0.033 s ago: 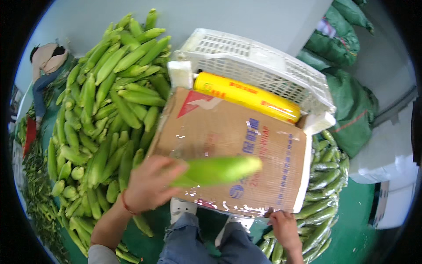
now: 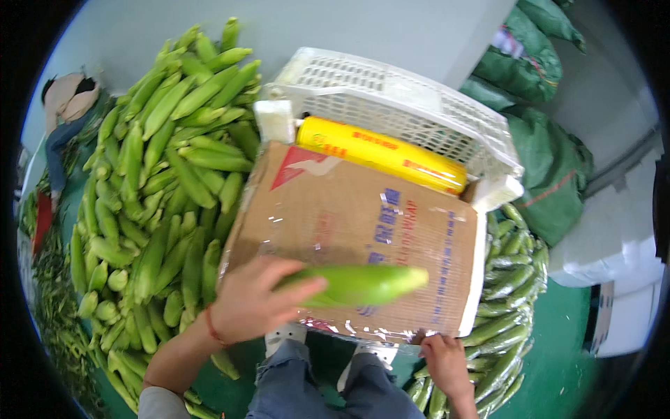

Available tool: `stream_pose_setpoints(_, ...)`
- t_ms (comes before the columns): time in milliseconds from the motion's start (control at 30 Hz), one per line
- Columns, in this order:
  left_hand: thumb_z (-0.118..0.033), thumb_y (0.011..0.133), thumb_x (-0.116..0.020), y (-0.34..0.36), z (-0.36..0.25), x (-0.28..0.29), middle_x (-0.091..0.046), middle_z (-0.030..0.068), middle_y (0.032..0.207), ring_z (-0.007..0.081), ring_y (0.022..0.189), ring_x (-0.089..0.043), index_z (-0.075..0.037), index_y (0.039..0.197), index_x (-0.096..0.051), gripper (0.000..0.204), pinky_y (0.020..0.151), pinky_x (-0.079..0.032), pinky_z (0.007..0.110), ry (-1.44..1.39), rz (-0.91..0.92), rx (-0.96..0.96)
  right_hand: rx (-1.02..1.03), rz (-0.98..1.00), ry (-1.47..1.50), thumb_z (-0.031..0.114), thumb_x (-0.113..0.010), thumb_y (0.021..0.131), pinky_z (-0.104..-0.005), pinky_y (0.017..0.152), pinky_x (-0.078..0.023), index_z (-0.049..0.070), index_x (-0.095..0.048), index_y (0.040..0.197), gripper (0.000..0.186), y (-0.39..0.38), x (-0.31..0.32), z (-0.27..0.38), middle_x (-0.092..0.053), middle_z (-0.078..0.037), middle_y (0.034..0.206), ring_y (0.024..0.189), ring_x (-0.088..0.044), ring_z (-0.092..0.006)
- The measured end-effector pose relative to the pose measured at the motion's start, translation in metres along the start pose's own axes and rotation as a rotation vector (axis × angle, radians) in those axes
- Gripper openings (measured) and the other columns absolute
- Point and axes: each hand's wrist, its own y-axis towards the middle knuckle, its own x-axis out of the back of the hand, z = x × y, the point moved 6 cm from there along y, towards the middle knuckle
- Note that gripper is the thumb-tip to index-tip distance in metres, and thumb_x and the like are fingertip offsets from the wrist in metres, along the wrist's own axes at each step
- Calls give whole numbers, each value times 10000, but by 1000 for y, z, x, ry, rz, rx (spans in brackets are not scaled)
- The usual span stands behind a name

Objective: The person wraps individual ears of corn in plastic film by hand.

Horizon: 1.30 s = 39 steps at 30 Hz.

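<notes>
"One green corn ear (image 2: pixel 363 285) is hovering over the carton (image 2: pixel 300 223). What's holding it?"

"Left grip (image 2: pixel 262 300) is clamping one end. Right grip (image 2: pixel 447 359) is sitting at the carton's near right corner; whether it's pinching anything, I can't say."

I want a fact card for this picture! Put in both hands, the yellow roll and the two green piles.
Left hand: holds a green ear of corn over the brown cardboard
Right hand: at the cardboard's near edge
Yellow roll: between cardboard and white crate
Left pile: unwrapped corn
Right pile: corn in shiny clear wrap
</notes>
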Motion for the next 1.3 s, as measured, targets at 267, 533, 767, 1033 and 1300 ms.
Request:
stream_pose_setpoints(267,-350,774,-719,39,-8,-74,-569,35,1177,240,1006,-590,-284,1354,-539,611,791,-540,318,-127,296,-133,-47,-181,1084,116,-568,963,-321,848,-494,7,-563,1125,195,40,19,22,-626,-125,1109,1000,-608,-181)
stream_pose_setpoints(533,-225,859,-687,-65,37,-46,-564,179,1293,293,1116,-607,-34,1104,-654,313,877,-518,366,-139,26,405,330,-512,-5,418,-689,813,-369,699,-442,113,-645,1021,371,117,8,60,-642,-65,972,854,-597,-244)
stream_pose_setpoints(767,-140,864,-627,96,86,-23,-616,121,705,296,718,-633,-56,847,-686,104,682,-502,393,-201,-20,-28,568,-628,-60,387,-703,789,-330,621,-485,130,-663,945,304,127,13,70,-605,-7,888,759,-589,-210)
stream_pose_setpoints(1033,-213,880,-586,33,-15,-77,-647,247,860,405,779,-660,19,1044,-543,287,711,-521,490,-264,521,184,323,-179,46,396,-594,919,-377,491,-510,74,-691,775,365,109,11,74,-635,-95,723,593,-636,-289)
stream_pose_setpoints(1300,-481,869,-599,94,51,-96,-312,267,1489,410,1407,-268,40,1401,-381,776,1143,-223,530,268,57,204,547,-318,-203,473,-673,792,-452,938,-431,105,-529,1251,605,121,16,98,-543,-101,1193,1077,-525,-294)
